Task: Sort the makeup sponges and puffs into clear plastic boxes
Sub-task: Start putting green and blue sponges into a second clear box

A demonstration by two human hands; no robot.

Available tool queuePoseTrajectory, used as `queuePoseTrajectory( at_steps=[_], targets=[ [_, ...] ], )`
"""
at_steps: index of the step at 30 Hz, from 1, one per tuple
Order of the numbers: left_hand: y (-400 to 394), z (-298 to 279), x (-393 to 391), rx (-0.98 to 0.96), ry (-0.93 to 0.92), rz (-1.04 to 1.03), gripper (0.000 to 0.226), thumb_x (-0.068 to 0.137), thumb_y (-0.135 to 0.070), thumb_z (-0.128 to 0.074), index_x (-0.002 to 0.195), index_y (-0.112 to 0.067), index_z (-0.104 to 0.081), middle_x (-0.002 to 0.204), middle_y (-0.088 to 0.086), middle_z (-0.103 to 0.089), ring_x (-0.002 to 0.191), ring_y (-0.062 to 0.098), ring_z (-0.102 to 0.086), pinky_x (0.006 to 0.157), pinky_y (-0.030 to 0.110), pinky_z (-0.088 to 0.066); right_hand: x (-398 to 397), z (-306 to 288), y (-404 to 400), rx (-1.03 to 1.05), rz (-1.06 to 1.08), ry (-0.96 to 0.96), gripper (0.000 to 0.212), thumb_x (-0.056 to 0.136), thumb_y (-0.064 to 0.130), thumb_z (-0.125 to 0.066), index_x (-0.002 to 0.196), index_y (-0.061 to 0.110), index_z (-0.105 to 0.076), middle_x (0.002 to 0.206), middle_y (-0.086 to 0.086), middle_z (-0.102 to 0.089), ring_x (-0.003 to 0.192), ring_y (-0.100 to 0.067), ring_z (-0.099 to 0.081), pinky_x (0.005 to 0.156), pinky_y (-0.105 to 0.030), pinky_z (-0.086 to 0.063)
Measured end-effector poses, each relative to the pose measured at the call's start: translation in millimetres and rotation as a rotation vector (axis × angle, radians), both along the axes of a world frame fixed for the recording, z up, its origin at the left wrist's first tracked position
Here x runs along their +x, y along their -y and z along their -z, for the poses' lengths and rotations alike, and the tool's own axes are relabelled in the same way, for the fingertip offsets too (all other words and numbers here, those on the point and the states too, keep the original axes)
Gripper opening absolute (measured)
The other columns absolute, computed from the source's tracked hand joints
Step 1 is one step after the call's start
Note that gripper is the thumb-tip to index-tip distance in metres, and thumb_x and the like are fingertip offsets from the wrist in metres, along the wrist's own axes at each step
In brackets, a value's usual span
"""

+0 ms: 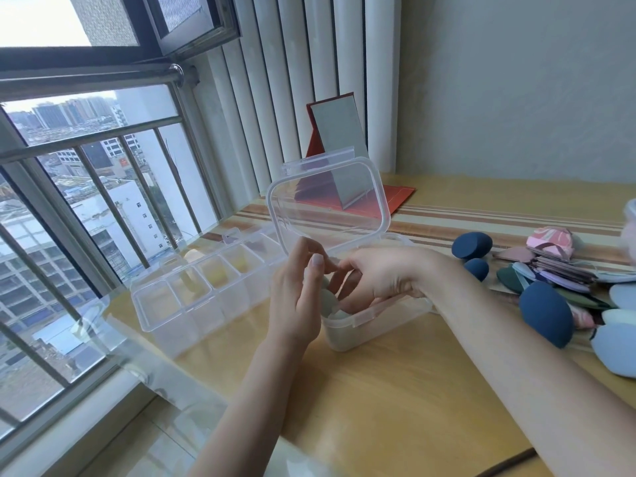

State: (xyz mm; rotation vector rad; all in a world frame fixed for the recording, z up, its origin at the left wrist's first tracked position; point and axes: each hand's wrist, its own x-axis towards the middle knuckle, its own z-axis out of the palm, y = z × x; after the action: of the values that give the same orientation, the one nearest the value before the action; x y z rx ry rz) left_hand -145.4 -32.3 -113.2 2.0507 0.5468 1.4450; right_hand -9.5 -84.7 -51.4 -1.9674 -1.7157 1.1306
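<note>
My right hand (375,277) reaches down into the open clear box (375,321) on the counter (395,401), fingers curled over pale green sponges (327,299) inside; whether they pinch one, I cannot tell. My left hand (297,297) stands upright against the box's left side, fingers loosely bent, holding nothing. The hinged lid (327,197) stands open behind. Dark blue sponges (545,313) and flat puffs (564,270) lie heaped to my right, well apart from my fingers.

Clear hinged box (378,318) on counter, lid (327,197) upright, pale grey-green sponges (330,301) inside. Divided clear organiser (206,287) left. Navy sponges (545,318) and puff pile (564,270) right.
</note>
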Motion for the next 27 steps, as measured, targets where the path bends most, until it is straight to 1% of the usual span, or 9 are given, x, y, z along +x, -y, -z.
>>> queuePoseTrajectory(
  at_steps=[2, 4, 6, 8, 11, 13, 17, 23, 27],
  targets=[
    [-0.1, 0.3, -0.2, 0.000, 0.003, -0.003, 0.044, 0.093, -0.042, -0.028, 0.082, -0.006, -0.051, 0.072, -0.010, -0.063, 0.069, 0.013, -0.062, 0.064, 0.033, -0.046, 0.9, 0.5, -0.8, -0.003, -0.005, -0.029, 0.049, 0.074, 0.024, -0.081, 0.119, 0.021, -0.062, 0.113, -0.002, -0.067, 0.104, -0.019, -0.066, 0.091, -0.039, -0.056],
    [0.3, -0.1, -0.1, -0.001, 0.019, -0.005, 0.044, 0.093, -0.041, -0.029, 0.083, -0.004, -0.051, 0.071, -0.007, -0.063, 0.070, 0.007, -0.062, 0.064, 0.028, -0.045, 2.4, -1.8, 1.3, -0.018, 0.013, -0.078, 0.037, 0.080, 0.025, -0.078, 0.112, 0.020, -0.061, 0.110, -0.005, -0.068, 0.099, -0.019, -0.069, 0.088, -0.036, -0.057],
    [1.1, -1.3, 0.2, -0.015, 0.049, 0.005, 0.043, 0.092, -0.040, -0.030, 0.084, -0.003, -0.050, 0.071, -0.003, -0.062, 0.071, 0.004, -0.063, 0.065, 0.025, -0.047, 4.2, -3.0, 2.2, -0.042, 0.072, -0.166, 0.027, 0.087, 0.028, -0.070, 0.110, 0.018, -0.060, 0.104, -0.007, -0.071, 0.087, -0.017, -0.072, 0.073, -0.030, -0.059],
    [1.3, -2.7, 0.1, -0.019, 0.078, -0.001, 0.045, 0.092, -0.041, -0.031, 0.083, -0.002, -0.050, 0.070, 0.002, -0.062, 0.071, 0.006, -0.063, 0.065, 0.028, -0.048, 4.1, -4.3, 2.9, -0.048, 0.121, -0.159, 0.024, 0.093, 0.032, -0.060, 0.109, 0.014, -0.062, 0.099, -0.007, -0.073, 0.080, -0.016, -0.072, 0.060, -0.026, -0.057],
    [-0.5, -3.5, -0.7, -0.022, 0.136, -0.030, 0.045, 0.092, -0.040, -0.031, 0.081, -0.002, -0.052, 0.070, 0.004, -0.063, 0.069, 0.015, -0.063, 0.066, 0.034, -0.048, 3.5, -5.4, 3.2, 0.003, 0.168, -0.062, 0.020, 0.095, 0.031, -0.058, 0.105, 0.015, -0.064, 0.099, -0.006, -0.073, 0.085, -0.018, -0.073, 0.074, -0.032, -0.060],
    [-1.1, -3.6, -0.7, -0.020, 0.159, -0.047, 0.045, 0.092, -0.040, -0.030, 0.080, -0.002, -0.052, 0.069, 0.003, -0.063, 0.068, 0.016, -0.063, 0.065, 0.033, -0.047, 1.9, -6.5, 4.8, 0.029, 0.165, -0.103, 0.023, 0.092, 0.030, -0.063, 0.110, 0.016, -0.062, 0.099, -0.005, -0.073, 0.084, -0.016, -0.073, 0.080, -0.032, -0.059],
    [0.3, -2.7, -0.2, 0.000, 0.139, -0.046, 0.045, 0.092, -0.040, -0.030, 0.079, -0.002, -0.052, 0.067, -0.001, -0.062, 0.066, 0.012, -0.062, 0.064, 0.027, -0.045, -3.8, -6.2, 6.9, 0.016, 0.102, -0.133, 0.037, 0.085, 0.024, -0.073, 0.119, 0.019, -0.059, 0.094, -0.002, -0.073, 0.081, -0.011, -0.073, 0.076, -0.025, -0.059],
    [-1.2, -3.7, 0.3, -0.015, 0.197, -0.057, 0.043, 0.092, -0.039, -0.031, 0.079, -0.004, -0.052, 0.067, 0.002, -0.062, 0.066, 0.016, -0.062, 0.063, 0.033, -0.046, -1.3, -5.2, 3.6, 0.067, 0.226, -0.149, 0.021, 0.098, 0.019, -0.053, 0.116, 0.011, -0.059, 0.101, -0.010, -0.072, 0.084, -0.020, -0.073, 0.080, -0.036, -0.060],
    [-0.4, -4.5, -1.3, -0.023, 0.206, -0.073, 0.041, 0.093, -0.039, -0.031, 0.078, -0.007, -0.052, 0.066, 0.002, -0.063, 0.065, 0.020, -0.063, 0.063, 0.039, -0.047, -4.9, -4.5, 2.4, 0.078, 0.183, -0.089, 0.018, 0.099, 0.015, -0.052, 0.113, 0.014, -0.064, 0.102, -0.007, -0.072, 0.083, -0.017, -0.073, 0.074, -0.031, -0.061]
  ],
)
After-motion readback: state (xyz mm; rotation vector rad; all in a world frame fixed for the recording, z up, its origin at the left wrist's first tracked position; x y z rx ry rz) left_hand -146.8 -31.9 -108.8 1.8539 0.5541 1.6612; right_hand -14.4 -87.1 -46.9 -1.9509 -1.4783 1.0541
